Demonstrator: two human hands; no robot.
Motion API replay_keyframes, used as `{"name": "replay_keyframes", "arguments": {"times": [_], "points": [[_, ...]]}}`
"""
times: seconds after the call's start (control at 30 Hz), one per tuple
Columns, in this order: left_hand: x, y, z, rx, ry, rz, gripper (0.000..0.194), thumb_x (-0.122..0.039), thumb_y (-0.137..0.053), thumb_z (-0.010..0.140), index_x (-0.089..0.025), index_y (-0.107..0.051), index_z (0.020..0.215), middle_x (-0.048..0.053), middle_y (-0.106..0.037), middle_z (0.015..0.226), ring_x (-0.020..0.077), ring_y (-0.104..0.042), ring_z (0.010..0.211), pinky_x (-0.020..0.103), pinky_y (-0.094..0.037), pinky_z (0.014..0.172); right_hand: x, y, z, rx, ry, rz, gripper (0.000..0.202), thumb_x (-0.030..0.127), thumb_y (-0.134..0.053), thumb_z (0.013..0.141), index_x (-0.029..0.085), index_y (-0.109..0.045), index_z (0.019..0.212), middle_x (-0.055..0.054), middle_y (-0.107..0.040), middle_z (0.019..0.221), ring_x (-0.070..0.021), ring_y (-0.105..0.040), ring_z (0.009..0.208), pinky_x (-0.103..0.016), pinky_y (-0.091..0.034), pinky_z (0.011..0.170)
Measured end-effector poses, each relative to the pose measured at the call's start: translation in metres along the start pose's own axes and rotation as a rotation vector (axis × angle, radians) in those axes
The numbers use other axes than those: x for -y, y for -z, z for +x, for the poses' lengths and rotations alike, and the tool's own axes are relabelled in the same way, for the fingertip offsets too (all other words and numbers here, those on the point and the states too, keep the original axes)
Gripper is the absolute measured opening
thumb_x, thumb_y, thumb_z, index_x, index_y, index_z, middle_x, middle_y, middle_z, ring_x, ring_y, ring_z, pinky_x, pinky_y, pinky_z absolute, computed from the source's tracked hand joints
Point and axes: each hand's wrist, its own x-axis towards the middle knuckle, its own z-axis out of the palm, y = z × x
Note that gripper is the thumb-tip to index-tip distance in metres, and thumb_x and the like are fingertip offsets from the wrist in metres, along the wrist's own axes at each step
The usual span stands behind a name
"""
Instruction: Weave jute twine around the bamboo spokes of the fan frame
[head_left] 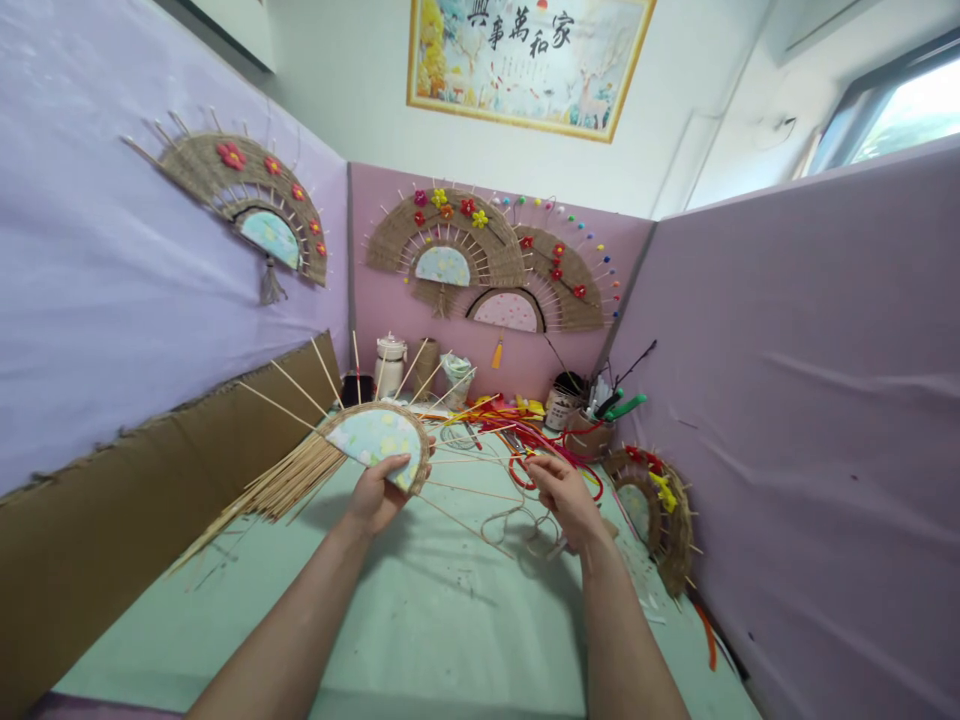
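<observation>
My left hand (pixel 381 492) grips the lower right edge of a half-round fan piece (pixel 379 436), thumb on its pale blue-green face. Twine is wound round its curved rim, and thin sticks fan outward from it. Off to the right, my right hand (pixel 559 490) has its fingers pinched together near the end of a stick, on a thin strand of twine (pixel 472 494) that runs from the fan. Loops of this twine hang beneath the right hand, over the table.
A bundle of sticks (pixel 289 480) lies left on the green table (pixel 450 640). Behind are a white jar (pixel 390 365), a twine spool (pixel 426 370), red cords (pixel 517 432) and a pot of tools (pixel 590 434). A finished fan (pixel 667 510) leans at right; others hang on the partitions.
</observation>
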Motion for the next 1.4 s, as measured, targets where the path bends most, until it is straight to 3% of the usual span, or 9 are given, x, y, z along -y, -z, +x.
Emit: {"name": "replay_keyframes", "arguments": {"times": [0.13,0.23,0.43,0.57,0.77,0.93,1.13,1.4], "points": [[0.000,-0.001,-0.002,0.024,-0.014,-0.014,0.057,-0.003,-0.054,0.074,-0.014,-0.048,0.130,0.013,-0.068,0.110,0.0226,-0.066,0.095,0.032,-0.057,0.076,-0.006,-0.004,0.000,0.115,-0.119,-0.252,0.025,0.039,-0.073,0.062,0.015,-0.066,0.065,0.007,-0.042,0.046,-0.0042,-0.025,0.039,-0.019,-0.016,0.038],[0.001,-0.001,-0.003,0.041,-0.023,-0.058,0.056,-0.004,-0.054,0.074,-0.014,-0.049,0.129,0.013,-0.068,0.110,0.0215,-0.067,0.090,0.034,-0.055,0.080,-0.011,-0.018,-0.004,0.262,-0.112,-0.330,0.019,0.034,-0.071,0.062,0.016,-0.066,0.058,0.005,-0.048,0.047,-0.0053,-0.030,0.042,-0.018,-0.020,0.039],[0.008,-0.004,-0.005,0.105,0.030,-0.164,0.054,-0.008,-0.053,0.076,-0.014,-0.050,0.129,0.011,-0.069,0.103,0.0170,-0.066,0.080,0.031,-0.054,0.077,-0.018,-0.064,-0.030,0.642,-0.098,-0.447,0.013,0.028,-0.065,0.067,0.017,-0.070,0.064,0.004,-0.054,0.050,-0.0075,-0.040,0.047,-0.018,-0.028,0.043],[0.016,-0.008,-0.010,0.163,0.123,-0.134,0.054,-0.011,-0.053,0.078,-0.014,-0.048,0.132,0.012,-0.068,0.107,0.0177,-0.066,0.084,0.029,-0.052,0.074,-0.021,-0.083,-0.044,0.803,-0.015,-0.543,0.011,0.026,-0.063,0.070,0.018,-0.071,0.070,0.005,-0.055,0.053,-0.0079,-0.042,0.049,-0.018,-0.028,0.045],[0.021,-0.008,-0.014,0.166,0.225,-0.117,0.040,-0.016,-0.052,0.082,-0.009,-0.057,0.121,0.014,-0.068,0.106,0.0186,-0.066,0.088,0.028,-0.052,0.074,-0.027,-0.083,-0.041,0.776,0.009,-0.584,0.010,0.022,-0.061,0.070,0.017,-0.070,0.069,0.005,-0.054,0.054,-0.0079,-0.044,0.051,-0.017,-0.030,0.046],[0.021,-0.005,-0.012,0.138,0.236,-0.182,0.027,-0.014,-0.052,0.083,-0.010,-0.064,0.107,0.011,-0.070,0.103,0.0177,-0.066,0.083,0.040,-0.048,0.091,-0.030,-0.081,-0.036,0.736,-0.020,-0.593,0.010,0.023,-0.062,0.069,0.017,-0.070,0.069,0.005,-0.054,0.053,-0.0079,-0.043,0.050,-0.017,-0.030,0.045],[0.019,-0.005,-0.009,0.084,0.259,-0.173,0.026,-0.015,-0.051,0.083,-0.004,-0.064,0.103,0.013,-0.072,0.087,0.0181,-0.067,0.076,0.032,-0.052,0.074,-0.029,-0.078,-0.034,0.724,-0.028,-0.578,0.010,0.023,-0.062,0.069,0.016,-0.069,0.069,0.004,-0.056,0.056,-0.0085,-0.045,0.054,-0.017,-0.032,0.048],[0.018,-0.008,-0.008,0.025,0.214,-0.135,0.022,-0.012,-0.052,0.082,-0.007,-0.063,0.100,0.012,-0.072,0.085,0.0182,-0.067,0.073,0.030,-0.053,0.068,-0.026,-0.069,-0.029,0.763,-0.068,-0.617,0.015,0.028,-0.061,0.072,0.016,-0.069,0.075,0.004,-0.055,0.060,-0.0082,-0.045,0.057,-0.017,-0.033,0.051]]}}
